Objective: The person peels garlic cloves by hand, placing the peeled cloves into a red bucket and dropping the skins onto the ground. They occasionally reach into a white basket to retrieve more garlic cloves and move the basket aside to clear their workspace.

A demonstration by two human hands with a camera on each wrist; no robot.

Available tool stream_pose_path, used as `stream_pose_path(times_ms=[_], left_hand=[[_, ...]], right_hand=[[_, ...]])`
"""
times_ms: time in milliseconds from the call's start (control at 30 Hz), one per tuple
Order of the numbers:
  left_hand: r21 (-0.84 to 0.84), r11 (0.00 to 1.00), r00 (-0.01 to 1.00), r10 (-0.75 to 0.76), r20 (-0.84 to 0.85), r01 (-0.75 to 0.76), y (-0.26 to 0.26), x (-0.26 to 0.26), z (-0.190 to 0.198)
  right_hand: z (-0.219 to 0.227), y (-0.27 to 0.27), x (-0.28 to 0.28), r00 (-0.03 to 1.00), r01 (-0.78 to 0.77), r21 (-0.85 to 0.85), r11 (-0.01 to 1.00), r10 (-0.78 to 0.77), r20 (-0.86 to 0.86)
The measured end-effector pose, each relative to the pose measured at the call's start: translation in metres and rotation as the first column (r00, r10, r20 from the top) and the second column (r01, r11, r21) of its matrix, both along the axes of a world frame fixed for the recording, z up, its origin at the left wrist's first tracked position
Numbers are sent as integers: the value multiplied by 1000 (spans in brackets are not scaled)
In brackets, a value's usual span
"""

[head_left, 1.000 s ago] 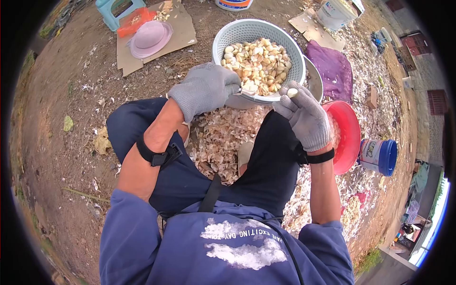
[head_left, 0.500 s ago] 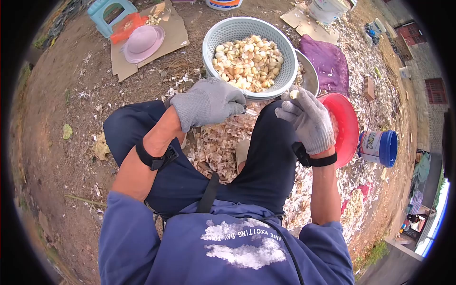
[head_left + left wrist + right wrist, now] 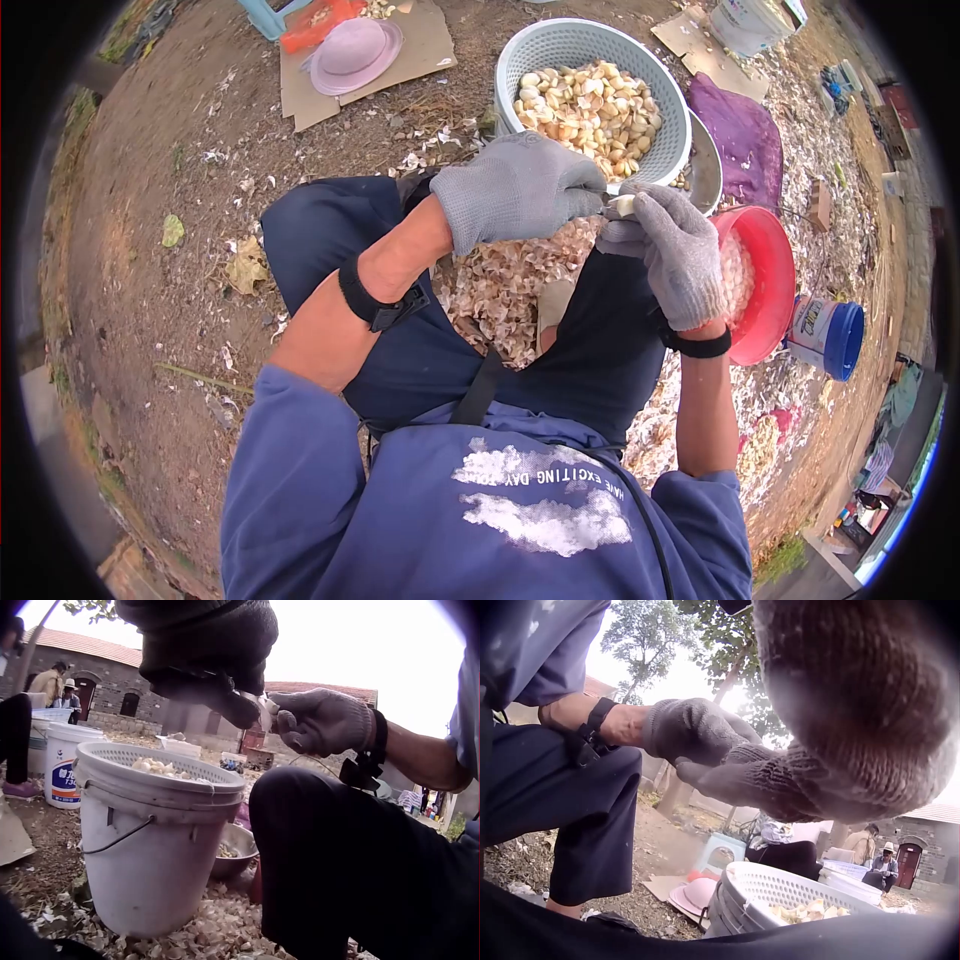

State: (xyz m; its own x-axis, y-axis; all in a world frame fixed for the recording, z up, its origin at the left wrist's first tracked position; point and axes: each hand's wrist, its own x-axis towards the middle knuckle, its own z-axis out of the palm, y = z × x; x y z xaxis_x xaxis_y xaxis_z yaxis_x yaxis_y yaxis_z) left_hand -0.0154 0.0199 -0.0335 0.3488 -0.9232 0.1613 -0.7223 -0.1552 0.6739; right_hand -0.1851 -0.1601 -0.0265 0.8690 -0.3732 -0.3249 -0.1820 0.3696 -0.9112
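Observation:
Both hands wear grey knit gloves and meet in front of the basket's near rim. My left hand (image 3: 520, 190) curls its fingers round a small thin blade (image 3: 248, 695), mostly hidden in the fist. Its tip end lies right at a pale garlic clove (image 3: 626, 206), which my right hand (image 3: 672, 255) pinches between thumb and fingers. Just beyond the hands, a grey perforated basket (image 3: 515, 60) full of garlic cloves (image 3: 600, 110) sits on a white bucket (image 3: 142, 870). Papery garlic skins (image 3: 510, 290) cover the ground between the feet.
A red tub (image 3: 775, 290) holding skins stands right of the right knee, beside a blue-rimmed bucket (image 3: 830, 335). Behind the basket's right side lie a metal bowl (image 3: 708, 165) and purple cloth (image 3: 735, 135). A pink hat (image 3: 355, 55) rests on cardboard (image 3: 430, 45) at front left.
My left hand has dropped from the basket's rim, then moved right to the clove. The right hand keeps the clove pinched, now tilted toward the left hand. The head view has shifted.

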Motion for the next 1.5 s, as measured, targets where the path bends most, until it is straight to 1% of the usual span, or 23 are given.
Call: stream_pose_path(times_ms=[67, 167, 233, 267, 367, 433, 533, 600, 667, 800, 867, 933, 1000, 1067, 1133, 1167, 1200, 1233, 1267, 1333, 1400, 1467, 1500], left_hand=[[-44, 999, 998, 3, 57, -1, 0, 0, 0], [-2, 1000, 1000, 1, 4, -1, 0, -1, 3], [66, 997, 991, 35, -126, -27, 1, -2, 5], [66, 997, 991, 36, -127, -27, 1, -3, 5], [108, 993, 997, 46, -53, -40, 0, -4, 4], [98, 993, 994, 56, 93, -65, 0, -6, 2], [139, 988, 997, 70, -12, -67, 2, -6, 5], [150, 986, 998, 66, 15, -68, 3, -6, 4], [156, 986, 998, 57, 41, -62, 2, -5, 2], [250, 966, 992, -88, 90, 63, 7, -4, -10], [267, 959, 987, -128, 100, 97, 7, -2, -10], [446, 875, 962, -255, 99, 187, 7, -4, -8], [415, 896, 969, -222, 106, 160, 10, -6, -10], [357, 919, 950, -246, 191, 166, 11, -7, -13], [342, 923, 947, -253, 200, 174, 9, -8, -6], [478, 860, 946, -283, 159, 177, 4, -9, 3], [604, 776, 945, -308, 113, 181, 1, -9, 7], [605, 775, 945, -307, 108, 183, 1, -9, 8], [597, 781, 943, -312, 115, 186, 0, -9, 8], [594, 779, 939, -326, 113, 199, 0, -11, 3], [556, 810, 947, -299, 113, 189, -1, -10, -5], [543, 817, 951, -292, 102, 192, 0, -7, -8], [526, 828, 953, -287, 96, 196, 0, -6, -10]], right_hand=[[1, 3, 2, 1000, -1, -44, 999, -1, -24], [1, 6, 3, 999, -21, -60, 998, 19, -43], [-1, 6, 2, 999, -33, -51, 998, 31, -34], [-2, 7, 1, 999, -44, -42, 998, 43, -24], [2, 8, -1, 998, -46, -46, 998, 44, -52], [5, 6, -6, 996, -59, -82, 995, 54, -64], [8, 3, -11, 993, -91, -116, 989, 80, -91], [10, 2, -16, 991, -100, -115, 988, 88, -105], [13, -3, -23, 997, -34, -105, 994, 26, -73], [27, -23, -42, 1000, 4, -123, 992, -5, -10], [36, -37, -54, 992, 127, -185, 975, -127, 11], [38, -59, -70, 974, 223, -225, 949, -227, 8], [32, -88, -89, 948, 302, -341, 890, -317, 11], [28, -115, -108, 928, 329, -454, 828, -373, -9], [10, -154, -129, 908, 318, -495, 809, -410, -88], [1, -169, -137, 891, 59, -828, 557, -404, -208], [-1, -171, -135, 840, -249, -949, 195, -445, -312], [-4, -176, -129, 834, -203, -948, 245, -465, -298], [-10, -182, -120, 833, -207, -946, 248, -462, -303], [-6, -160, -84, 942, -2, -853, 523, -286, -177], [-9, -139, -42, 969, -42, -867, 497, -191, -156], [-13, -117, -1, 990, -91, -830, 551, -38, -135], [-19, -110, 18, 990, -96, -827, 554, -34, -137]])
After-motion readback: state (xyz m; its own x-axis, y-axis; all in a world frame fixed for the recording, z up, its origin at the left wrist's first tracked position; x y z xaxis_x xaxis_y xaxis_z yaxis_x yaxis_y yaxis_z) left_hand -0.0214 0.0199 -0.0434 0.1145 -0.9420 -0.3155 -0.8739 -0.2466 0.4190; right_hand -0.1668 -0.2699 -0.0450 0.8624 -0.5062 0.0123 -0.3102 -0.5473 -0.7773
